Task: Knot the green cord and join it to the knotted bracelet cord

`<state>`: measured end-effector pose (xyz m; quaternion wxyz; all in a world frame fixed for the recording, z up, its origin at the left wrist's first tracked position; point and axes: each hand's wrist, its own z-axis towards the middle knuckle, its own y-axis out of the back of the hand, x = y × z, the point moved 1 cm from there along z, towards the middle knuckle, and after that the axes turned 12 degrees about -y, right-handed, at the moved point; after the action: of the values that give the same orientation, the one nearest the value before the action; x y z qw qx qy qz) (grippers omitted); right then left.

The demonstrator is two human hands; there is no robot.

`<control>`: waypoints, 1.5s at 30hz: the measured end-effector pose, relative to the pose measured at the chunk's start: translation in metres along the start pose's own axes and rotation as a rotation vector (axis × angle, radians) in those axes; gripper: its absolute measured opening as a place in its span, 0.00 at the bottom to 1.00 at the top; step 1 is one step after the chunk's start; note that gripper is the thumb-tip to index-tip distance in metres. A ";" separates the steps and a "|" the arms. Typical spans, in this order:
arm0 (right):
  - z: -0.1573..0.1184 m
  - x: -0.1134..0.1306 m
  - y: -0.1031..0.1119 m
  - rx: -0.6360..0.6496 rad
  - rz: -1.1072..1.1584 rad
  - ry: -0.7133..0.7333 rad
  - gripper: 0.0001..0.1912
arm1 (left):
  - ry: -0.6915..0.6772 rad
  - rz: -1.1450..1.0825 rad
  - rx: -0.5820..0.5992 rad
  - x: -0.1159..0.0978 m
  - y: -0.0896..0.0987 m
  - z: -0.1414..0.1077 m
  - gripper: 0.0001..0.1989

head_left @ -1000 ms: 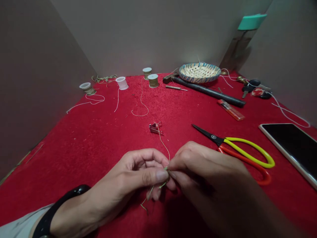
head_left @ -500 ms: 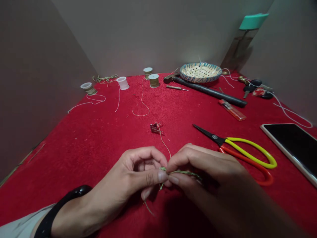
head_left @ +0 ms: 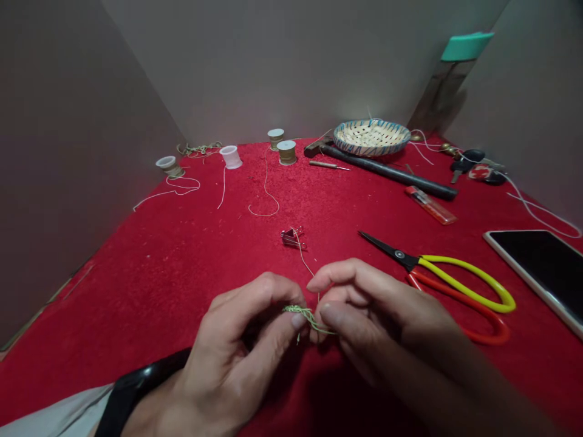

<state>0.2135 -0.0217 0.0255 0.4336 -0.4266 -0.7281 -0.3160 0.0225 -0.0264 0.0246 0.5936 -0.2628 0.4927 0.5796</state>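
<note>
A small knotted piece of green cord (head_left: 306, 314) lies between my hands at the front middle. My left hand (head_left: 248, 340) is closed, pinching its knotted end between thumb and index finger. Loose strands run to my right hand (head_left: 378, 315), where they pass behind the thumb against the curled fingers. The right index finger stands a little off the thumb. A thin tan thread (head_left: 305, 261) rises from behind the right fingers to a dark binder clip (head_left: 290, 238) on the red cloth (head_left: 204, 237). The palms hide part of the cord.
Scissors (head_left: 405, 255) and a phone (head_left: 537, 261) lie on the right. Behind are a lighter (head_left: 430, 205), a hammer (head_left: 392, 170), an awl (head_left: 325, 164), a woven basket (head_left: 371, 149), keys (head_left: 469, 159) and a bottle (head_left: 467, 47). Several thread spools (head_left: 286, 154) stand at the back left.
My left hand has turned, showing more of the green knotwork. The right index finger has lifted from the thumb, and the right hand has shifted slightly away. The view has moved a little.
</note>
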 end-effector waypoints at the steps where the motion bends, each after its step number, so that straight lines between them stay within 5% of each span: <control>1: 0.001 0.000 0.001 0.028 0.003 -0.031 0.12 | -0.041 0.038 0.007 0.000 0.000 0.000 0.13; 7: 0.010 0.004 -0.001 0.224 0.141 -0.061 0.03 | -0.144 0.162 0.058 0.003 0.001 -0.001 0.15; 14: 0.017 -0.009 -0.011 0.329 0.443 -0.078 0.09 | 0.071 0.073 0.044 0.011 0.001 -0.012 0.02; 17: 0.017 -0.010 -0.011 0.177 0.293 -0.035 0.03 | 0.164 0.021 0.046 0.014 0.002 -0.014 0.07; 21: 0.018 -0.007 -0.003 -0.034 0.065 0.063 0.09 | 0.241 -0.070 0.081 0.015 0.002 -0.008 0.08; 35: 0.019 -0.002 0.013 -0.020 0.015 0.135 0.09 | 0.344 -0.237 0.093 0.010 0.004 0.009 0.11; 45: 0.019 0.002 0.014 -0.201 0.031 0.258 0.07 | 0.337 -0.249 0.042 0.016 0.012 0.008 0.08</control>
<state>0.2182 0.0007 0.0201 0.4836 -0.4350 -0.6242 -0.4328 0.0108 -0.0105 0.0161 0.5751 -0.4022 0.5608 0.4393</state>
